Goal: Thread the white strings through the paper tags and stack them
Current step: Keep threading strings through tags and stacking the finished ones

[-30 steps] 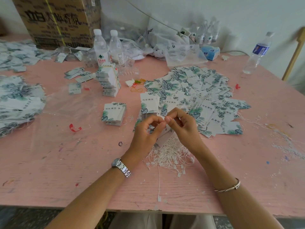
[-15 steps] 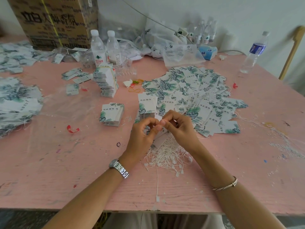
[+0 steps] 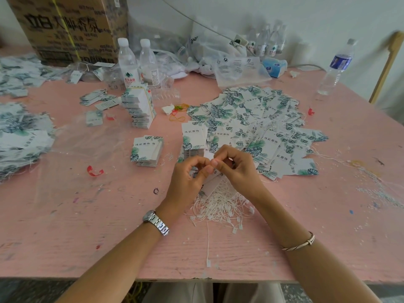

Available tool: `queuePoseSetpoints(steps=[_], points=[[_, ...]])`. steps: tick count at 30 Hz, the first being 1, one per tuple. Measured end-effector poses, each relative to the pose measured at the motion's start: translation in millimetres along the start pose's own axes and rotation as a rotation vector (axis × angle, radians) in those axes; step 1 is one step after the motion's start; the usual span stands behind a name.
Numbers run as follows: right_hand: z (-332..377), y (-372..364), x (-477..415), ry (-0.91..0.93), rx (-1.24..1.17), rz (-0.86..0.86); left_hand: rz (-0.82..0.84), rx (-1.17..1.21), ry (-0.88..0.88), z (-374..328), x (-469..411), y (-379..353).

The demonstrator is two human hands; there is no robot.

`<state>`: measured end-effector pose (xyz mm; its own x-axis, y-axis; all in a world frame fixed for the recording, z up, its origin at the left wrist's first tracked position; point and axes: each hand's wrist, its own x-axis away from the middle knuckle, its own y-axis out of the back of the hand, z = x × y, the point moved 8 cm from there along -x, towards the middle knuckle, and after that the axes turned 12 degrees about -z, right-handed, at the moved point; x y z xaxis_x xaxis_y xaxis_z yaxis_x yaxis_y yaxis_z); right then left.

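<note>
My left hand (image 3: pixel 188 178) and my right hand (image 3: pixel 238 167) meet fingertip to fingertip over the pink table (image 3: pixel 65 226). Between them they pinch a white paper tag (image 3: pixel 209 184) that slants down toward me; the string at its top is hidden by my fingers. A tangle of white strings (image 3: pixel 220 204) lies just below my hands. Behind them spreads a wide pile of leaf-printed tags (image 3: pixel 258 119) with strings in them. A small neat stack of tags (image 3: pixel 147 150) sits to the left, and another short stack (image 3: pixel 193 138) stands right behind my left hand.
A taller banded stack of tags (image 3: pixel 140 108) stands further back, with two water bottles (image 3: pixel 129 62) and a cardboard box (image 3: pixel 70 29) behind it. More tags (image 3: pixel 19 136) heap at the left edge. A bottle (image 3: pixel 335 66) stands far right; plastic bags (image 3: pixel 236 62) lie at the back.
My hands stay together over the strings, with only small finger movements on the tag. The view has shifted slightly.
</note>
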<state>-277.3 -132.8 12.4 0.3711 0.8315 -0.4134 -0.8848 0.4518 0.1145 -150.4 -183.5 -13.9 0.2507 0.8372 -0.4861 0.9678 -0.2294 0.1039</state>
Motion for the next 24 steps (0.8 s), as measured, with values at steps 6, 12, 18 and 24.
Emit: queuePoseSetpoints(steps=[6, 12, 18, 24], points=[[1.5, -1.9, 0.0, 0.013, 0.009, 0.004, 0.001, 0.000, -0.001, -1.2, -0.1, 0.5], [1.6, -1.5, 0.5, 0.032, 0.015, 0.020, -0.007, -0.010, 0.017, 0.6, 0.6, 2.1], [2.0, -2.0, 0.5, 0.050, 0.027, 0.026, -0.033, -0.018, 0.006, -0.7, 1.5, 5.0], [-2.3, -1.3, -0.3, 0.024, 0.002, -0.023, -0.091, -0.056, -0.013, -4.4, 0.4, 9.0]])
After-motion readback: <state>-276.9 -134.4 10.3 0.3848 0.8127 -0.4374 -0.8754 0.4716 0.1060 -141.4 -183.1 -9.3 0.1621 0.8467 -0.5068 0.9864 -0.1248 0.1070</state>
